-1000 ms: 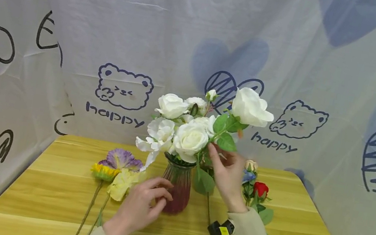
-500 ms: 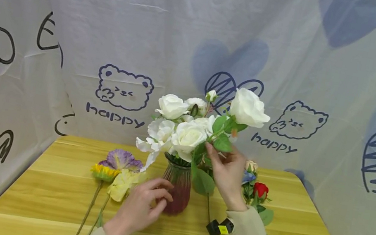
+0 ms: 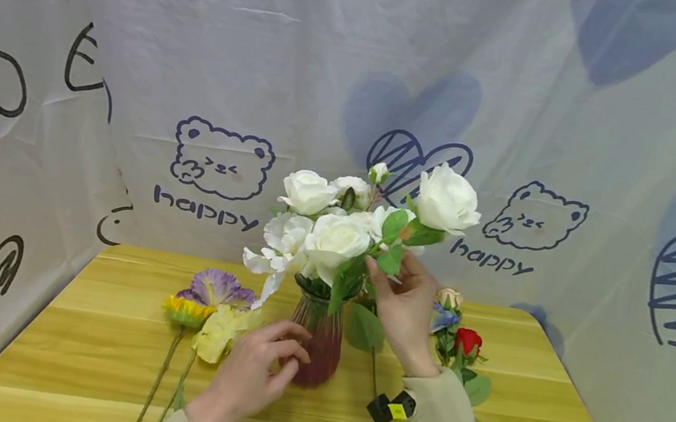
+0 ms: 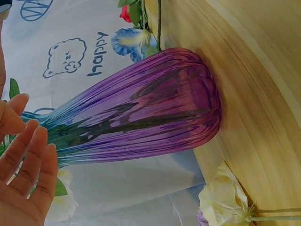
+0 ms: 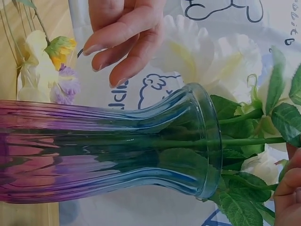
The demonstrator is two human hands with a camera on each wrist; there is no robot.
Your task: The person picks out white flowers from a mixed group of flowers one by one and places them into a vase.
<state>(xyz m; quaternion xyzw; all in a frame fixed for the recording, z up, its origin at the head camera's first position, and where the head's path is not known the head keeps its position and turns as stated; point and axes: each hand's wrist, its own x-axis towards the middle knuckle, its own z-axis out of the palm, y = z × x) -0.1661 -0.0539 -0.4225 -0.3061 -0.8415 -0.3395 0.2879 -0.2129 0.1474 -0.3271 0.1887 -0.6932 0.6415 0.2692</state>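
Observation:
My right hand (image 3: pixel 405 310) pinches the leafy stem of a white rose (image 3: pixel 449 199) just above the vase's mouth, to the right of the bouquet. That stem runs down through the rim into the ribbed glass vase (image 5: pixel 108 150), which shades from blue at the neck to purple-pink at the base. Several white flowers (image 3: pixel 335 244) fill the vase (image 3: pixel 316 350), their green stems showing through the glass. Beside the vase's left side is my left hand (image 3: pixel 259 367), fingers loosely bent and holding nothing. In the right wrist view, a gap separates its fingertips (image 5: pixel 117 82) from the glass.
On the wooden table (image 3: pixel 103 351), left of the vase, lie a purple flower (image 3: pixel 219 288), a yellow flower (image 3: pixel 187 311) and a pale yellow one (image 3: pixel 219 332). To the right lie a red rose (image 3: pixel 468 341) and a blue flower (image 3: pixel 444 319). Printed cloth (image 3: pixel 308 70) hangs behind.
The right hand has shifted slightly left and down, bringing the white rose's stem lower and closer to the other blooms. The left hand and the vase have stayed in place.

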